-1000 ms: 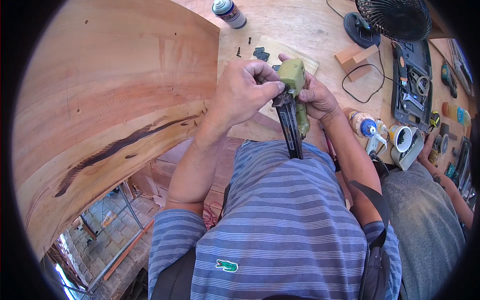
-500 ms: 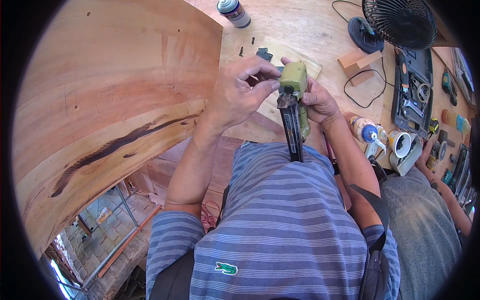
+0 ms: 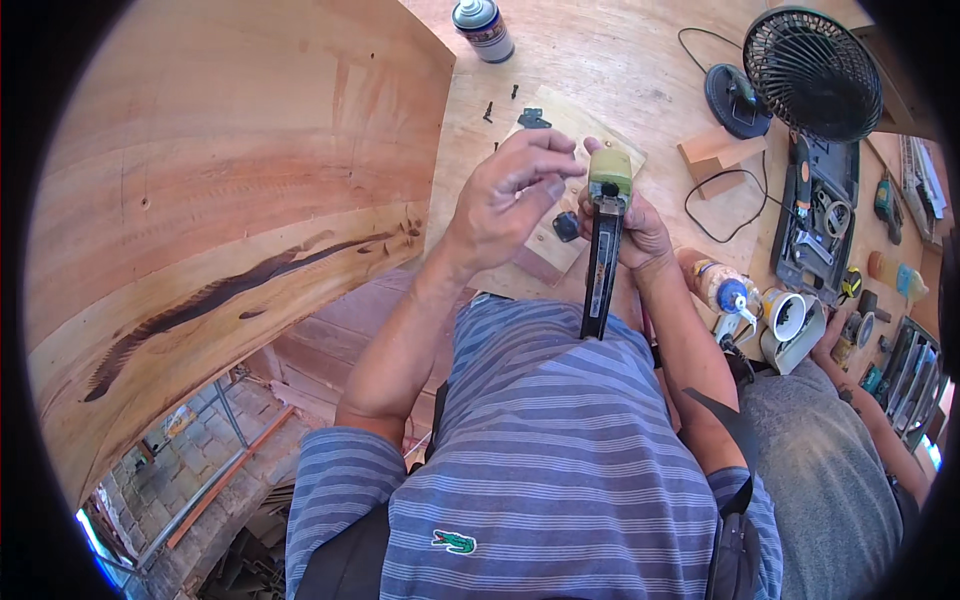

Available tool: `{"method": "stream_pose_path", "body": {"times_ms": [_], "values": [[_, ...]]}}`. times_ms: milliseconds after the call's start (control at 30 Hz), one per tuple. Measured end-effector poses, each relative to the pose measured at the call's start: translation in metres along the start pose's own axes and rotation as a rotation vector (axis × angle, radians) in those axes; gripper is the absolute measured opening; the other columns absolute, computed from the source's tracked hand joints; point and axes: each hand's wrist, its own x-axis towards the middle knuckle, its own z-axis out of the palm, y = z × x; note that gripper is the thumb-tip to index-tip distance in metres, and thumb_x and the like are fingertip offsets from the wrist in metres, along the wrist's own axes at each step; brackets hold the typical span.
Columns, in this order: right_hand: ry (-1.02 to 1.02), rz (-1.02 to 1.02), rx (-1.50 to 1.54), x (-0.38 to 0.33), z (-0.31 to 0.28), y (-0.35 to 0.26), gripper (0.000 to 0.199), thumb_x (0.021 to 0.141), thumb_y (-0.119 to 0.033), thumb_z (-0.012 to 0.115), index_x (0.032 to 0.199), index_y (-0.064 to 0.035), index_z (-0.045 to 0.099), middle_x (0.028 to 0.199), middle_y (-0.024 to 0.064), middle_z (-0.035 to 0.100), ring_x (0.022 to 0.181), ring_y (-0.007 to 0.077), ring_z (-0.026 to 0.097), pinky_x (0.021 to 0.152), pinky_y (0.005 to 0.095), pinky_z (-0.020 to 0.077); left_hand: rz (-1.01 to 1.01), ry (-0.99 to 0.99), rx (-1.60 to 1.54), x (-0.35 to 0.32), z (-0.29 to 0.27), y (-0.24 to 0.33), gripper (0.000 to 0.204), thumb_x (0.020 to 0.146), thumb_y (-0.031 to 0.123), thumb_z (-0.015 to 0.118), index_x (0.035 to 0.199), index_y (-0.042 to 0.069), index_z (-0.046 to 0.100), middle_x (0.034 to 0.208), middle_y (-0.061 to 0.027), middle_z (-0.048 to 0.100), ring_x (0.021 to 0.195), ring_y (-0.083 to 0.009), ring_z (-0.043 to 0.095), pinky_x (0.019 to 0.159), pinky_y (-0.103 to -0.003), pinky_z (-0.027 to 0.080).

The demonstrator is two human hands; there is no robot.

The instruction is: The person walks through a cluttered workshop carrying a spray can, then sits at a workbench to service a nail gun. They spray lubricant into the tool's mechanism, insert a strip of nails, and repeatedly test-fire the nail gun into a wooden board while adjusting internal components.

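Note:
My right hand (image 3: 648, 238) is wrapped round a green nail gun (image 3: 611, 168) with a long black magazine (image 3: 600, 275), which points down toward my shirt. Just left of the gun, my left hand (image 3: 505, 205) is raised with its thumb and fingers apart, holding nothing that I can see. A dark rounded part (image 3: 567, 226), partly behind the gun, shows between my two hands. Beyond my left hand, a dark metal fitting (image 3: 533, 118) lies on a pale wooden board (image 3: 628, 150). Several dark screws (image 3: 488, 112) lie on the bench to its left.
A large wooden panel (image 3: 240, 160) stands on the left. At the back are a spray can (image 3: 485, 32) and a black fan (image 3: 812, 75). To the right are a wood block (image 3: 718, 160), a tool case (image 3: 815, 240), a glue bottle (image 3: 728, 290) and a white cup (image 3: 786, 315). Another person's arm (image 3: 868, 400) is beside me.
My left hand has come off the nail gun, its fingers spreading. The gun has turned slightly in my right hand, its magazine now facing me, and the dark rounded part has come into view.

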Motion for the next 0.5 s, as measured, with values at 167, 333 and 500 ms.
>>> {"method": "stream_pose_path", "body": {"times_ms": [167, 333, 500], "values": [[0.01, 0.017, 0.004, 0.001, -0.005, 0.006, 0.111, 0.069, -0.017, 0.085, 0.155, -0.009, 0.015, 0.121, 0.0095, 0.06, 0.094, 0.0242, 0.065, 0.082, 0.037, 0.0549, 0.104, -0.032, 0.159, 0.008, -0.002, 0.004, 0.021, 0.084, -0.009, 0.065, 0.1, 0.003, 0.069, 0.117, -0.0128, 0.057, 0.105, -0.0211, 0.062, 0.09, -0.033, 0.051], [0.027, 0.089, 0.035, 0.0, -0.02, 0.013, 0.087, 0.072, -0.021, 0.084, 0.142, -0.0062, 0.035, 0.105, 0.0165, 0.062, 0.087, 0.0285, 0.064, 0.072, 0.0365, 0.0543, 0.103, -0.064, 0.15, 0.019, -0.005, -0.018, 0.022, 0.08, -0.008, 0.068, 0.098, 0.005, 0.07, 0.112, -0.0125, 0.059, 0.104, -0.023, 0.062, 0.088, -0.033, 0.051], [-0.036, 0.173, 0.139, 0.002, -0.028, 0.011, 0.071, 0.075, -0.02, 0.082, 0.132, -0.003, 0.043, 0.106, 0.0164, 0.062, 0.093, 0.027, 0.065, 0.078, 0.0364, 0.055, 0.041, -0.143, 0.151, 0.026, -0.011, -0.024, 0.024, 0.077, -0.006, 0.069, 0.098, 0.005, 0.07, 0.112, -0.0133, 0.059, 0.107, -0.0237, 0.06, 0.089, -0.034, 0.049]]}}
